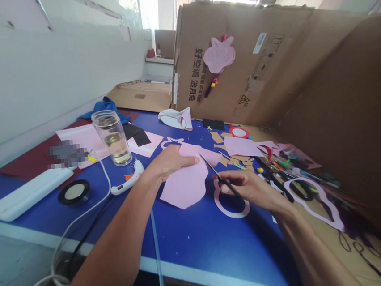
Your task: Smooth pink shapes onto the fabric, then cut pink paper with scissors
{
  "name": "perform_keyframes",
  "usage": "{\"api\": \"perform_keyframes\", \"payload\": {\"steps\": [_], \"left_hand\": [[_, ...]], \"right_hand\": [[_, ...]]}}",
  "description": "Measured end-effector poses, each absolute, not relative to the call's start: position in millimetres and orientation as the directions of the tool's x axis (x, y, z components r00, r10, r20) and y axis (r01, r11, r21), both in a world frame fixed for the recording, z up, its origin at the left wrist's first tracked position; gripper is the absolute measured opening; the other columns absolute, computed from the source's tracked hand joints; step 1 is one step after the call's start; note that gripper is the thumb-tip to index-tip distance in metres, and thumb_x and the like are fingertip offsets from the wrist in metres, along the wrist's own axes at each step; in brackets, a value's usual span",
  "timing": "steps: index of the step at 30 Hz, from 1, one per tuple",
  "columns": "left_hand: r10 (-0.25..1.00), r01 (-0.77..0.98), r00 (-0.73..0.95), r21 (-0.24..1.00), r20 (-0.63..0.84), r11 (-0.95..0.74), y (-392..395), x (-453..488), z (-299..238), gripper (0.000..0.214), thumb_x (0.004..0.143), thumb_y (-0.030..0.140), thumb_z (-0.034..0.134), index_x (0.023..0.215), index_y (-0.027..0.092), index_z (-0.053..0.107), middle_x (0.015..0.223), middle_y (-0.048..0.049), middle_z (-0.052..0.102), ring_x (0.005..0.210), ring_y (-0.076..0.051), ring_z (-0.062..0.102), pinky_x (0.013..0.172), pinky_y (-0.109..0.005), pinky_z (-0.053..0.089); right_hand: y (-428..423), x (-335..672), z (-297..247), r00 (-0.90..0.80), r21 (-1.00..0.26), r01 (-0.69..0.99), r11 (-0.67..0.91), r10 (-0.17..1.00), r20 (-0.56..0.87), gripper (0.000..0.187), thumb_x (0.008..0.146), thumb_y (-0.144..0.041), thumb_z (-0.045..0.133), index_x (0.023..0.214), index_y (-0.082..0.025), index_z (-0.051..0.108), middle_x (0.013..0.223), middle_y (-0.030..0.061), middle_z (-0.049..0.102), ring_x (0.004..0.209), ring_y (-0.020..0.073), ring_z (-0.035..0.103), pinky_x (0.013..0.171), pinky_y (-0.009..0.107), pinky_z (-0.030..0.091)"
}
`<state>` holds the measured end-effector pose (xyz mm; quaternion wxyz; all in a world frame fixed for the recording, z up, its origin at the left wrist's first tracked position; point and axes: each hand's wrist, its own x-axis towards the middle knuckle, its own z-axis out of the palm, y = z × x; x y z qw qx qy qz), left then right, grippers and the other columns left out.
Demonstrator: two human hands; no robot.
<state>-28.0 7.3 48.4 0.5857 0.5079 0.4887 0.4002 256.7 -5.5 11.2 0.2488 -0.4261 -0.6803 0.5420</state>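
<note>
My left hand (174, 162) grips a pink sheet (187, 183) of paper or thin foam, thumb on top, above the blue table. Its right edge is cut in a curve. In my right hand (243, 185) is a pair of black-handled scissors (213, 170), the blades reaching onto the sheet near my left thumb. A curved pink offcut strip (228, 209) lies on the table below the scissors. Just left of my left forearm rests a white glue gun (130, 179).
A glass jar (114, 141) with pale liquid, a white power strip (30, 194) and a black tape roll (74, 192) stand at left, with cords trailing forward. A large cardboard box (237, 66) rises behind. Brown scraps (222, 146) and a pink ring-shaped offcut (332, 212) lie at right.
</note>
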Motion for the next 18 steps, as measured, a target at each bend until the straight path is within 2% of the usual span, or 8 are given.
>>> {"api": "perform_keyframes", "payload": {"steps": [4,11,15,18], "left_hand": [[0.968,0.044,0.189,0.987,-0.162,0.157,7,-28,48,0.026,0.071,0.029,0.093,0.09,0.018,0.081,0.088,-0.01,0.085,0.077,-0.026,0.08,0.069,-0.035,0.064],[0.984,0.074,0.12,0.989,-0.135,0.127,8,-29,47,0.033,0.065,0.029,0.098,0.089,0.02,0.078,0.083,-0.0112,0.083,0.077,-0.033,0.082,0.068,-0.043,0.064],[0.975,0.103,0.159,0.985,-0.153,0.138,8,-31,46,0.036,0.065,0.034,0.098,0.092,0.02,0.078,0.089,-0.0118,0.085,0.081,-0.032,0.081,0.069,-0.041,0.063],[0.983,0.178,0.105,0.976,-0.148,0.127,8,-32,46,0.044,0.062,0.035,0.099,0.098,0.02,0.079,0.089,-0.0109,0.084,0.085,-0.034,0.081,0.07,-0.04,0.062]], "right_hand": [[-4,259,13,-0.526,-0.939,0.334,0.083,0.843,-0.113,0.061,0.08,-0.065,0.094,0.121,-0.021,0.088,0.092,0.0026,0.073,0.083,0.0193,0.06,0.079,0.034,0.05],[-5,262,20,-0.559,-0.916,0.376,0.137,0.822,-0.107,0.059,0.084,-0.068,0.09,0.121,-0.023,0.088,0.094,0.0036,0.077,0.084,0.0212,0.063,0.078,0.035,0.052],[-7,262,23,-0.562,-0.918,0.377,0.124,0.818,-0.121,0.058,0.084,-0.068,0.09,0.12,-0.023,0.088,0.096,0.0045,0.078,0.084,0.0216,0.063,0.077,0.034,0.052],[-8,264,25,-0.573,-0.923,0.368,0.114,0.809,-0.129,0.054,0.084,-0.066,0.091,0.116,-0.022,0.088,0.093,0.0034,0.076,0.083,0.0207,0.062,0.076,0.033,0.05]]}}
